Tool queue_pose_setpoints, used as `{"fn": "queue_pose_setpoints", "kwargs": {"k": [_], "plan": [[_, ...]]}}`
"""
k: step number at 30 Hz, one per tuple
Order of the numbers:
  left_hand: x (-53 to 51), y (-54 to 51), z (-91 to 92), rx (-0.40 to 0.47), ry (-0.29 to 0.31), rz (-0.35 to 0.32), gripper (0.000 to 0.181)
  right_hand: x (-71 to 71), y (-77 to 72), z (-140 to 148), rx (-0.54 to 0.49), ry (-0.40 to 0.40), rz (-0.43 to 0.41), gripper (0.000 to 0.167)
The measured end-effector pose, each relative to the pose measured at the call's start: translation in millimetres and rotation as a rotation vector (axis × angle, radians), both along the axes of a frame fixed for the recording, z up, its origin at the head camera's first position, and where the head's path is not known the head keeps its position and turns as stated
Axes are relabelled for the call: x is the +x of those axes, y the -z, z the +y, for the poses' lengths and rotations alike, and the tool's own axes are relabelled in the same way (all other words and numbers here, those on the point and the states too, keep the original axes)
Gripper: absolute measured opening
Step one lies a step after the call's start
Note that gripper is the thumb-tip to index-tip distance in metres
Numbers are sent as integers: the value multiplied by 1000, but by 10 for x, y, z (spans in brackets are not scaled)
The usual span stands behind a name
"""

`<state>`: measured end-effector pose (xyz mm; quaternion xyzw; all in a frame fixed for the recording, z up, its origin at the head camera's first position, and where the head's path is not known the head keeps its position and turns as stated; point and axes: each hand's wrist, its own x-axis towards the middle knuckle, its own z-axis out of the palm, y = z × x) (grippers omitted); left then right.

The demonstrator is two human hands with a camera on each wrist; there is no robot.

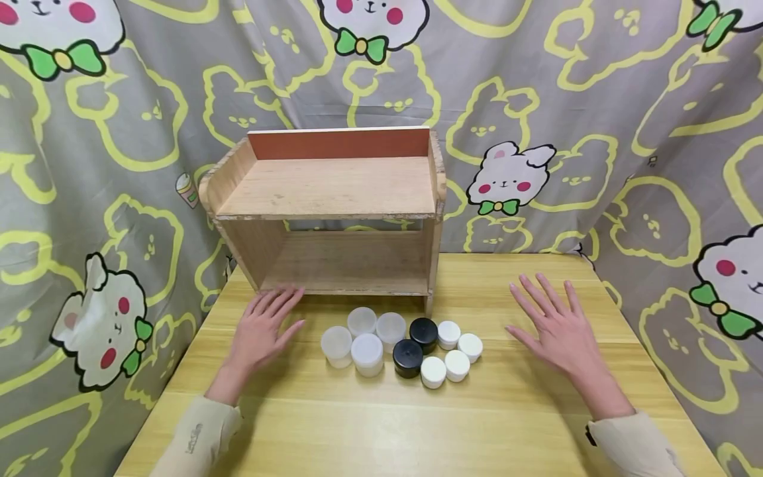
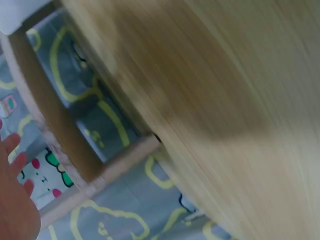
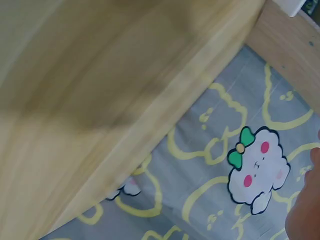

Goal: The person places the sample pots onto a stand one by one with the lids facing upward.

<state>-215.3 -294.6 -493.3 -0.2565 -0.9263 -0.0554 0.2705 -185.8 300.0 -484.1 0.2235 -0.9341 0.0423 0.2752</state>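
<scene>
Beige sleeves point(image 1: 197, 430) extend over the bench point(image 1: 381, 434), a wooden shelf point(image 1: 340, 189) near its back left corner. Our left hand point(image 1: 262, 334) and right hand point(image 1: 554, 331) are spread, empty, toward the bench's side edges; between sit frosted jars point(image 1: 366, 351), black jars point(image 1: 408, 358), white jars point(image 1: 457, 364): we'd best pinch each singly, sparing neighbours

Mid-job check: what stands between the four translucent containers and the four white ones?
Two black containers, one farther back than the other, stand between the translucent containers and the white containers; the head view shows this.
</scene>
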Motion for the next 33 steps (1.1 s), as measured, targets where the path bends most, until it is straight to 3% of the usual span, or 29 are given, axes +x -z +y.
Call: {"fn": "queue_pose_setpoints", "kwargs": {"k": [6,10,15,21,25,33], "plan": [[114,-31,175,85,19,-184,67,-89,-156,-205,-82,-23,-27,82],[168,-11,252,99,67,-257,68,-163,-342,-350,-184,-52,-46,79],[237,2,350,184,108,-379,66,-249,-628,-470,-353,-107,-65,73],[289,4,431,280,93,-521,69,-372,-938,-615,-621,-237,-194,72],[301,19,465,328,99,-586,73,-461,-1109,-735,-726,-301,-235,72],[280,93,495,387,122,-640,77,-644,-1410,-999,-795,-435,-235,66]]}}
